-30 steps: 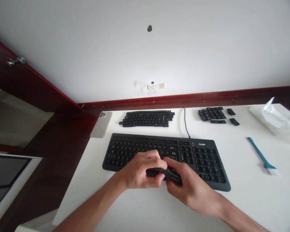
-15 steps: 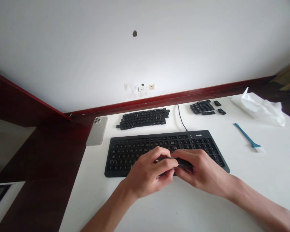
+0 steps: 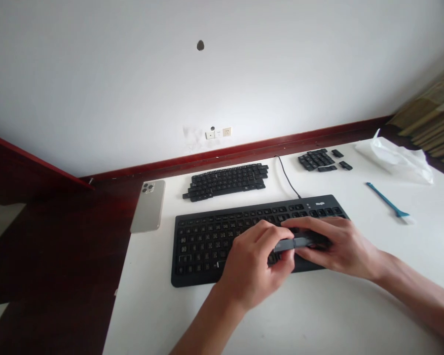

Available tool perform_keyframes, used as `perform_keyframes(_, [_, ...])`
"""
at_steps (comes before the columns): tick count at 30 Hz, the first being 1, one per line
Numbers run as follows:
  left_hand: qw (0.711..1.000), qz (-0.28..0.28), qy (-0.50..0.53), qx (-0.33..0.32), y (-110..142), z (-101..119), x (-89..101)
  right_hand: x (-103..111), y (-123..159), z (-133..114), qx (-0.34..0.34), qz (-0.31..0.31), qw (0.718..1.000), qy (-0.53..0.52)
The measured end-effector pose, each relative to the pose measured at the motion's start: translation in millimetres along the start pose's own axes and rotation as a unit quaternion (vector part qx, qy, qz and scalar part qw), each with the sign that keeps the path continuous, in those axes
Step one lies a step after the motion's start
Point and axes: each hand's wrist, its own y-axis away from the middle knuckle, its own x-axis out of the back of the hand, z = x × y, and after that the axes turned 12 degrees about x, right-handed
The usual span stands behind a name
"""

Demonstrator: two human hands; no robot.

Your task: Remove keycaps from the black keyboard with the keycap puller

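My left hand point(image 3: 257, 259) is closed, its thumb and fingers pinching one end of a dark, bar-shaped object point(image 3: 299, 241). Around the other end curl the fingers of my right hand point(image 3: 336, 246). Fingers cover much of this object, so its exact kind is unclear. Both hands hold it over the right half of a black keyboard point(image 3: 203, 234), whose keycaps are off and whose key sockets show. Behind the keyboard lies a block of loose black keycaps point(image 3: 229, 181), set out in rows. A smaller group of keycaps point(image 3: 316, 160) sits farther right.
At the left edge of the white table point(image 3: 151, 305) lies a silver phone point(image 3: 148, 206), camera side up. A blue-handled brush point(image 3: 387, 199) rests on the right, with a crumpled white plastic bag point(image 3: 395, 158) behind it. The keyboard's cable point(image 3: 288, 178) runs to the back edge.
The camera view has shifted. Both hands, with the dark object between them, are farther right over the keyboard, and more of the object's left part shows.
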Motion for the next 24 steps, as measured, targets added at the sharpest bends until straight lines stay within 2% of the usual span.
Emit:
perform_keyframes(3, [0.998, 0.045, 0.036, 0.041, -0.5, 0.9, -0.7, 5.1, 1.2, 4.6, -0.016, 0.054, 0.998, 0.001])
perform_keyframes(5, [0.994, 0.068, 0.056, 0.07, -0.5, -0.3, -0.5, 9.1, -0.4, 7.2, -0.004, 0.086, 0.996, 0.0])
perform_keyframes(10, [0.981, 0.091, 0.089, 0.149, -0.3, -6.6, 0.4, 16.0, -7.3, 16.6, 0.009, 0.155, 0.986, 0.06])
perform_keyframes(13, [0.979, 0.108, 0.083, 0.15, -0.6, -7.5, -0.3, 15.2, -8.7, 18.7, 0.029, 0.166, 0.983, 0.066])
perform_keyframes(15, [0.984, 0.114, 0.057, 0.121, -0.2, -5.4, -1.4, 11.9, -8.1, 15.7, 0.047, 0.164, 0.984, 0.045])
perform_keyframes(18, [0.991, 0.115, 0.023, 0.068, 2.6, 0.9, -4.1, 4.7, -7.0, 6.9, 0.078, 0.155, 0.985, 0.024])
perform_keyframes(20, [0.992, 0.104, 0.031, 0.057, 5.5, 5.4, -6.4, 0.4, -7.3, 1.4, 0.097, 0.16, 0.982, 0.023])
perform_keyframes(24, [0.985, 0.031, 0.127, 0.11, 9.3, 10.5, -10.3, -3.4, -9.6, -3.7, 0.108, 0.18, 0.978, 0.008])
